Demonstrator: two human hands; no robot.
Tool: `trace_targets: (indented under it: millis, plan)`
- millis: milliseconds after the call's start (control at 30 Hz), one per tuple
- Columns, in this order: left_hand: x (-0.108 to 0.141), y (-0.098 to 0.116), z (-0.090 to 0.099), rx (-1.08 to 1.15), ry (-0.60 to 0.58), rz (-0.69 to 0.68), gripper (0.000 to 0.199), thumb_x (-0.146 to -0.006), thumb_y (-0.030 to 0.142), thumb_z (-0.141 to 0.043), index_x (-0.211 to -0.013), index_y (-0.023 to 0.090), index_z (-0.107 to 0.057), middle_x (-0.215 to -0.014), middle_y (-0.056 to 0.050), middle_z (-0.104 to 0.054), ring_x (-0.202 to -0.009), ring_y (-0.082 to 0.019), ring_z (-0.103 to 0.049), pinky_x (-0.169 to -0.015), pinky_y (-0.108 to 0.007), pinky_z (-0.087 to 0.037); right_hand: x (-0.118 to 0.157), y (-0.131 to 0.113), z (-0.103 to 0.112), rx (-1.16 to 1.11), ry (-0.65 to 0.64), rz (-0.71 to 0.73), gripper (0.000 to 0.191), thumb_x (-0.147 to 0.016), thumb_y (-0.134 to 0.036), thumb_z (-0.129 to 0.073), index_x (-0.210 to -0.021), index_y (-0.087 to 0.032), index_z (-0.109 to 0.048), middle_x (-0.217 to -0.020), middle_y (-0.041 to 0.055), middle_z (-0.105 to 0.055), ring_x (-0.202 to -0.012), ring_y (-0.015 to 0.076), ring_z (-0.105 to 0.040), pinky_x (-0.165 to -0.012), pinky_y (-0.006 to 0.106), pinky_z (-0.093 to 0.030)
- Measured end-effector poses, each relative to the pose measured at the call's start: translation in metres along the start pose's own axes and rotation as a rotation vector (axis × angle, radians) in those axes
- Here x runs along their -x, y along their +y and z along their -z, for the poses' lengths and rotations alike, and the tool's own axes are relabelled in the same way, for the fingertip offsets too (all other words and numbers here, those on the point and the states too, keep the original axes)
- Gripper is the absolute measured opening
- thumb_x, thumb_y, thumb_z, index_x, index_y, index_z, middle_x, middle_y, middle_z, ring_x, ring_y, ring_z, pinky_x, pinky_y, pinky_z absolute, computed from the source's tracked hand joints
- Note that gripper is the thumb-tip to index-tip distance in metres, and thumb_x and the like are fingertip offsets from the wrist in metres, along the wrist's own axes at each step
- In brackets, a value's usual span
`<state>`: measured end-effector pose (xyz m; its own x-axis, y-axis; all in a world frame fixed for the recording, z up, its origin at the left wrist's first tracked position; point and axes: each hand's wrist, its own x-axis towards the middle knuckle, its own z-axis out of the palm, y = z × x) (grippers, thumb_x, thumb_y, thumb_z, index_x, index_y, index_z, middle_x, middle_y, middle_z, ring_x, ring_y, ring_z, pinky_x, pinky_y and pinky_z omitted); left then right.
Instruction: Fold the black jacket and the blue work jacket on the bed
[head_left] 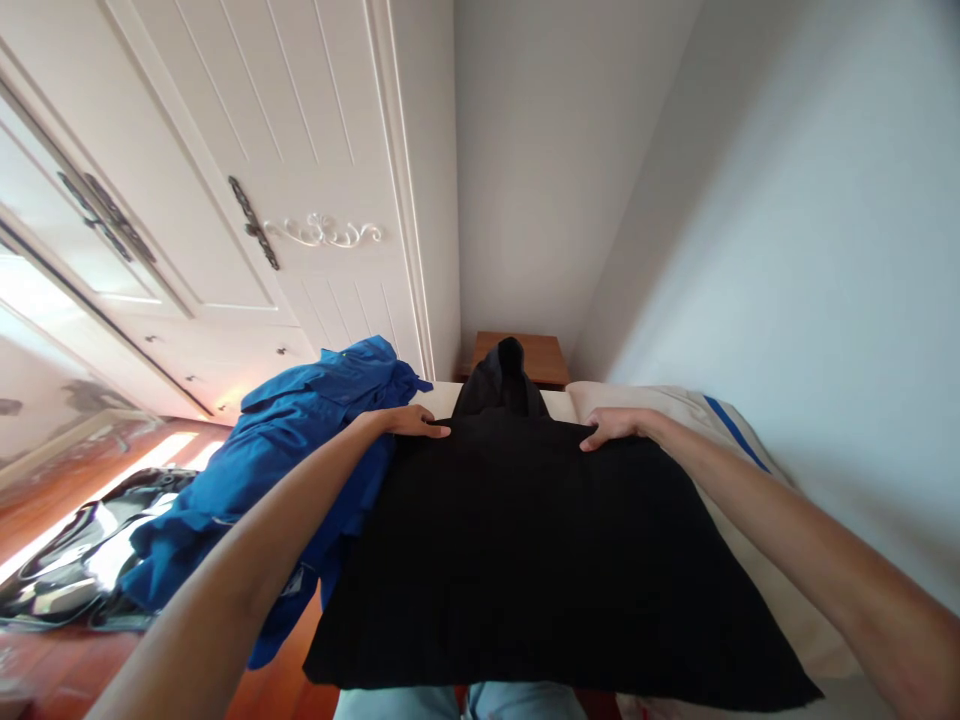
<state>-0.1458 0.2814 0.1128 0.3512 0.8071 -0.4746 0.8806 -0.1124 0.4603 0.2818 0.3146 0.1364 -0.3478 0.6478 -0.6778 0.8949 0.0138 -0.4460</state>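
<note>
A black hooded garment spreads out in front of me, its hood pointing away toward the far end. My left hand pinches its upper edge left of the hood, thumb on top. On the right side of the same edge, my right hand grips the cloth in a similar way. The fingers of both hands are partly hidden behind the fabric. The garment's lower edge hangs near my legs. Just left of it lies a heap of blue clothing, partly behind my left forearm.
White wardrobe doors with dark metal handles rise on the left. An open bag or suitcase lies on the reddish wooden floor. Cream bedding with a blue stripe runs along the right wall. A small wooden table stands beyond the hood.
</note>
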Motion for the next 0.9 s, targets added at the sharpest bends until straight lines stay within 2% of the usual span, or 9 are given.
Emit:
trace_targets:
  millis: [100,167,267,333,500,600,667,800,900]
  plan:
    - [0.007,-0.006,0.007,0.01,0.008,-0.045,0.067,-0.064,0.082,-0.061,-0.08,0.017,-0.069,-0.081,-0.004,-0.068,-0.079,-0.021,-0.061,-0.066,-0.025,-0.04,0.004,-0.004,0.003,0.06,0.07,0.11,0.052,-0.057,-0.064,-0.078,-0.08,-0.018,-0.068,-0.089,0.0081,-0.07,-0.094,0.0315,-0.065,-0.078,0.035,-0.05]
    - [0.004,-0.001,0.009,0.033,0.09,-0.113,0.064,-0.067,0.08,-0.06,-0.076,0.017,-0.068,-0.074,-0.003,-0.065,-0.073,-0.019,-0.059,-0.063,-0.025,-0.038,0.004,-0.014,0.001,0.057,0.116,0.2,0.056,-0.062,-0.062,-0.076,-0.094,-0.017,-0.069,-0.099,0.0097,-0.07,-0.102,0.0312,-0.064,-0.086,0.034,-0.049]
    - [-0.001,0.021,0.015,0.008,0.249,-0.172,0.06,-0.073,0.076,-0.057,-0.068,0.017,-0.066,-0.066,-0.003,-0.062,-0.069,-0.019,-0.057,-0.061,-0.027,-0.038,-0.001,-0.03,-0.009,0.021,0.143,0.271,0.076,-0.064,-0.055,-0.079,-0.126,-0.016,-0.06,-0.127,0.0143,-0.063,-0.118,0.0305,-0.058,-0.098,0.032,-0.045]
    - [0.001,0.041,0.023,-0.115,0.302,-0.17,0.057,-0.076,0.073,-0.056,-0.067,0.017,-0.067,-0.069,-0.006,-0.065,-0.072,-0.021,-0.06,-0.064,-0.028,-0.039,-0.008,-0.037,-0.018,0.054,0.16,0.25,0.088,-0.061,-0.05,-0.083,-0.136,-0.015,-0.053,-0.136,0.0163,-0.057,-0.124,0.0314,-0.055,-0.102,0.033,-0.044]
    - [0.02,0.072,0.037,-0.461,0.41,0.048,0.074,-0.078,0.08,-0.045,-0.089,0.013,-0.075,-0.103,-0.022,-0.071,-0.101,-0.039,-0.064,-0.084,-0.039,-0.043,-0.023,-0.033,-0.027,0.092,0.214,0.229,0.081,-0.061,-0.043,-0.084,-0.131,-0.014,-0.057,-0.131,0.0155,-0.06,-0.121,0.0328,-0.057,-0.1,0.034,-0.045]
    - [0.025,0.063,0.034,-0.495,0.357,0.224,0.085,-0.076,0.086,-0.042,-0.099,0.011,-0.074,-0.115,-0.027,-0.068,-0.111,-0.043,-0.061,-0.093,-0.043,-0.041,-0.023,-0.027,-0.026,0.074,0.248,0.259,0.073,-0.063,-0.041,-0.084,-0.127,-0.015,-0.06,-0.129,0.0136,-0.062,-0.121,0.032,-0.056,-0.101,0.034,-0.045]
    - [0.024,0.052,0.03,-0.477,0.305,0.247,0.085,-0.08,0.085,-0.036,-0.103,0.012,-0.073,-0.118,-0.026,-0.068,-0.115,-0.043,-0.06,-0.097,-0.045,-0.04,-0.023,-0.024,-0.026,0.049,0.243,0.249,0.072,-0.063,-0.04,-0.085,-0.126,-0.016,-0.061,-0.129,0.0124,-0.063,-0.122,0.0315,-0.056,-0.102,0.033,-0.045]
    - [0.013,0.051,0.023,-0.335,0.322,0.03,0.088,-0.086,0.082,-0.024,-0.12,0.013,-0.066,-0.126,-0.022,-0.066,-0.119,-0.038,-0.059,-0.099,-0.043,-0.041,-0.029,-0.024,-0.023,-0.056,0.225,0.236,0.076,-0.063,-0.053,-0.085,-0.126,-0.016,-0.064,-0.129,0.0142,-0.063,-0.118,0.0309,-0.059,-0.099,0.032,-0.047]
    - [-0.007,0.071,0.01,-0.098,0.22,-0.174,0.092,-0.08,0.085,-0.036,-0.139,0.017,-0.052,-0.14,-0.015,-0.059,-0.124,-0.031,-0.057,-0.1,-0.034,-0.043,-0.046,-0.03,-0.018,-0.164,0.289,0.273,0.075,-0.071,-0.064,-0.076,-0.126,-0.015,-0.063,-0.122,0.015,-0.067,-0.108,0.0285,-0.063,-0.093,0.034,-0.05]
